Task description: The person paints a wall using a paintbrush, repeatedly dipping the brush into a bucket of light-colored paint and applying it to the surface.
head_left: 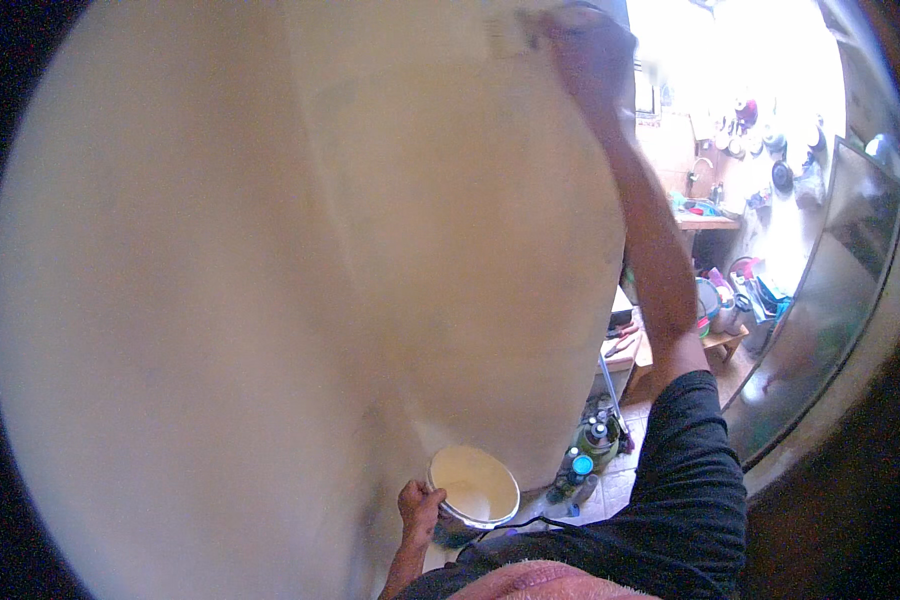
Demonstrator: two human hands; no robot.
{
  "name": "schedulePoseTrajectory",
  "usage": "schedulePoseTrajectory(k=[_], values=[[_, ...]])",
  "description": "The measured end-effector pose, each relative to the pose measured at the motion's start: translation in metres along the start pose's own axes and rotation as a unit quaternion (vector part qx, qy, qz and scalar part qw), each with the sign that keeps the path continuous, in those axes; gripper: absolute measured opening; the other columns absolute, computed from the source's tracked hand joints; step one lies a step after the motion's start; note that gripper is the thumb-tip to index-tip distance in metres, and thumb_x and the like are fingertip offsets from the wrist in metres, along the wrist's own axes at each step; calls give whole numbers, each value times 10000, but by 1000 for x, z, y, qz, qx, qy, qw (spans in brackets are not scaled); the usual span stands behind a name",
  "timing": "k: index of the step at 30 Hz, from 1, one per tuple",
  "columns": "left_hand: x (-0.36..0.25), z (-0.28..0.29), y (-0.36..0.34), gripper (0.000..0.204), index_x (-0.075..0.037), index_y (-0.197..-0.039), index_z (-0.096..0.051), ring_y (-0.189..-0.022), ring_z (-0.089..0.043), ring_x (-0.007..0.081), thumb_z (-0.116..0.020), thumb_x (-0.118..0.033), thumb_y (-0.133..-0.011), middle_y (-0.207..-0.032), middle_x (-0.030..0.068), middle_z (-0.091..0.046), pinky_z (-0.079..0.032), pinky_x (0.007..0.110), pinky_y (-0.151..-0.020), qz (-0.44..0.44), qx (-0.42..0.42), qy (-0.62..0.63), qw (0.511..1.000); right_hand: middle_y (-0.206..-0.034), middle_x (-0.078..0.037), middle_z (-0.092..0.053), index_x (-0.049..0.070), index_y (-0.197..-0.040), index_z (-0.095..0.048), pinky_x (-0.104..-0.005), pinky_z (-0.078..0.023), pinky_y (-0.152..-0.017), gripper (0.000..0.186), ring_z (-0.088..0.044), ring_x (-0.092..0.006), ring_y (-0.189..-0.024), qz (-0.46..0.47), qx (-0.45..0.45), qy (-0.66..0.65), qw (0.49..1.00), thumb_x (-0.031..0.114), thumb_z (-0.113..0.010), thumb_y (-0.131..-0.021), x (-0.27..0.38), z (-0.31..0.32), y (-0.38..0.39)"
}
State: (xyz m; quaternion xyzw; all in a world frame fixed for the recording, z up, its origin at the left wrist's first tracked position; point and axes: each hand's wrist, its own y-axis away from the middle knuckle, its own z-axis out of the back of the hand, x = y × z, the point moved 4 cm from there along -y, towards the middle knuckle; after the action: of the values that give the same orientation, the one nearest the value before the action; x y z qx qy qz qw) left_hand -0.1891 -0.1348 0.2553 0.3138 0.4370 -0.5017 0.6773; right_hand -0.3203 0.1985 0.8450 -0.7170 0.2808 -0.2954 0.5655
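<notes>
My left hand (420, 512) is closed on the rim of a round bucket (502, 468) with a white edge, held low in front of me. Pale cream paint (470, 495) shows inside it. High up at the end of my raised arm, my right hand (592, 55) is blurred by motion. It is closed on a paintbrush (510, 36), whose pale bristles lie against the cream wall (450, 220). The brush's handle is mostly hidden by the fingers.
An inner corner runs down the wall to the left. Past the wall's right edge are bottles (582, 465) on a tiled floor (620, 490), a wooden bench (720, 340) with kitchenware, and a sink counter (708, 222). A framed glass panel (820, 310) stands at the right.
</notes>
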Motion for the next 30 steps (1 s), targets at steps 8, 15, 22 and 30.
schedulePoseTrajectory(k=[8,15,22,30], values=[[-46,11,22,228,14,-741,-494,-487,-574,179,-678,-60,-628,-639,100,-550,-496,316,-385,27,6,67,997,-656,-73,-633,88,-632,-640,-343,-458,-546,205,-602,-224,-580,162,-137,326,921,212,-594,-788,-53,119,-4],[-42,7,23,235,22,-758,-501,-476,-574,184,-678,-55,-625,-649,107,-563,-489,314,-383,41,18,109,993,-731,-24,-653,122,-779,-640,-327,-526,-519,134,-636,-188,-568,140,14,504,852,242,-606,-829,-32,40,19],[-27,13,18,253,40,-780,-522,-501,-588,198,-687,-57,-614,-661,119,-573,-504,313,-414,-19,-12,-14,1000,-787,-61,-684,98,-885,-662,-276,-534,-524,179,-655,-151,-571,116,-58,339,932,249,-597,-815,22,57,28],[-72,20,37,290,-11,-680,-516,-592,-510,230,-734,-175,-581,-643,98,-528,-432,382,-561,54,1,39,998,-782,-73,-661,80,-892,-645,-353,-544,-570,199,-658,-201,-652,119,-65,373,918,250,-601,-797,-14,24,23]])
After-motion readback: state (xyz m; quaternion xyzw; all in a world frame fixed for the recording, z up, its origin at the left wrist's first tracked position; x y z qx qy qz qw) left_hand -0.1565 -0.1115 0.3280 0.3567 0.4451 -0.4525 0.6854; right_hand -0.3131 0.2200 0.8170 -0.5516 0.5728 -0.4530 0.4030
